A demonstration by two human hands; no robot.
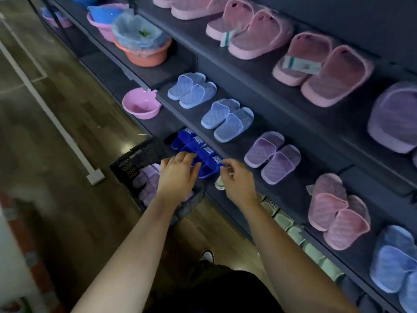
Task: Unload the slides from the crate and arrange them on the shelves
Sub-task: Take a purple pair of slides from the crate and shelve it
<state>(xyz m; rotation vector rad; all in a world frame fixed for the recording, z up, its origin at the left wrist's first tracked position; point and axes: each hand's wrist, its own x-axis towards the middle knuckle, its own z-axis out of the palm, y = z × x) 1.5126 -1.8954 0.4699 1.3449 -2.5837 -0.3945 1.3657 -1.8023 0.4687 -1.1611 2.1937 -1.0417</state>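
the crate (135, 163) stands on the floor (67, 143) beside the shelves (259, 129). loose slides (146, 181) lie in the crate. right of the crate a slide row (191, 146) sits low on the shelves; beyond the crate, a basin (141, 106).

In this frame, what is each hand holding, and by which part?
Both hands are on the nearest dark blue rubber slide with white strap lettering: the left hand curls over its left side, the right hand pinches the strap's right edge.
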